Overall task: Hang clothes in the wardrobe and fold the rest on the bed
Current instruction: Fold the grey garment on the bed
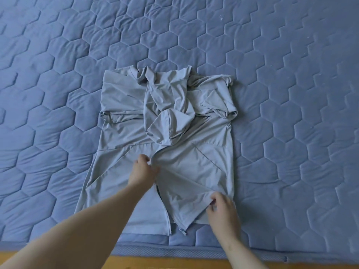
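A light grey zip-front jacket [120, 133] lies flat on the bed, hem toward me, with its sleeves and hood bunched over the chest. My left hand [142, 171] pinches the zip edge of the right front panel near the middle of the jacket. My right hand [221, 208] grips the lower part of that same panel near the hem. The zip pull [183, 232] dangles at the bottom corner. The front is open below my left hand, showing the inner lining.
The bed is covered by a blue quilted mattress pad [291, 94] with a hexagon pattern, spreading wide on all sides of the jacket. Its near edge [194, 251] runs along the bottom, with a wooden floor strip [174, 264] beyond it.
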{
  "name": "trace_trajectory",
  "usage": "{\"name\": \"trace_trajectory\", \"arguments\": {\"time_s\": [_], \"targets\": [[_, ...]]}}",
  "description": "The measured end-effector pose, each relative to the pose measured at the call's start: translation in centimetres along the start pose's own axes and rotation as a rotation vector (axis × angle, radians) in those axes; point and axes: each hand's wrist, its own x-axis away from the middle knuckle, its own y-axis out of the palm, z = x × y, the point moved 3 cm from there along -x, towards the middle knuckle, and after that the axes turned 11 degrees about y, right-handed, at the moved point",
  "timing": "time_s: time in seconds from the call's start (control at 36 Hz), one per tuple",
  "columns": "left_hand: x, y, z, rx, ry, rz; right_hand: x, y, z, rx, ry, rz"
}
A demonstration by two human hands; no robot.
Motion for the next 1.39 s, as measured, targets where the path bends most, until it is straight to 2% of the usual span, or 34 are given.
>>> {"name": "trace_trajectory", "arguments": {"time_s": [0.08,0.14,0.19,0.28,0.33,0.39,0.44,0.53,0.61,0.72,0.83,0.89,1.03,1.11,1.17,1.22,1.31,1.36,1.39], "targets": [[2.1,1.8,0.6,-0.204,0.118,-0.100,0.5,-0.2,0.2,0.137,-0.060,0.201],[3.5,3.1,0.6,-0.351,0.202,-0.200,0.3,-0.3,0.7,0.195,-0.064,0.268],[4.6,4.2,0.2,-0.461,0.306,-0.310,-0.3,-0.5,1.2,0.241,-0.079,0.274],[5.8,5.2,-0.7,-0.593,0.411,-0.391,-1.1,-0.7,1.7,0.281,-0.115,0.220],[6.2,5.4,-1.5,-0.679,0.442,-0.377,-1.0,-0.3,2.2,0.320,-0.213,0.192],[6.7,5.0,-1.7,-0.709,0.564,-0.280,0.2,0.5,2.9,0.373,-0.300,0.138],[7.3,4.8,-2.2,-0.719,0.673,-0.214,1.8,1.4,3.9,0.417,-0.287,0.093],[8.1,4.0,-2.8,-0.659,0.744,-0.115,3.1,1.9,4.2,0.429,-0.228,0.072],[8.9,3.7,-3.5,-0.700,0.825,-0.207,3.5,1.8,2.4,0.334,-0.316,0.106],[9.6,3.9,-6.9,-0.885,0.919,-0.287,3.9,3.6,0.4,0.333,-0.509,0.033],[9.1,4.4,-8.5,-0.931,0.841,-0.325,3.5,5.4,0.5,0.400,-0.532,-0.061],[8.7,4.4,-8.4,-0.979,0.842,-0.276,2.8,5.9,0.6,0.445,-0.503,-0.086],[7.0,4.2,-8.1,-1.015,0.918,-0.197,0.9,6.0,-0.6,0.542,-0.485,-0.048],[5.5,3.8,-8.2,-0.974,0.887,-0.213,0.5,5.9,-1.5,0.522,-0.491,-0.053],[4.4,3.4,-7.4,-0.949,0.840,-0.292,0.2,6.0,-2.0,0.495,-0.495,-0.095],[3.7,2.4,-5.5,-0.930,0.730,-0.483,-0.1,4.6,-3.7,0.531,-0.511,-0.107],[2.3,1.2,-2.9,-0.903,0.485,-0.754,-1.1,2.5,-6.3,0.598,-0.443,-0.324],[1.4,-0.2,0.1,-0.878,0.500,-0.881,-2.0,1.0,-7.9,0.644,-0.376,-0.451],[0.8,-1.2,1.5,-0.867,0.509,-0.917,-2.4,-0.3,-9.2,0.628,-0.372,-0.440]]}}
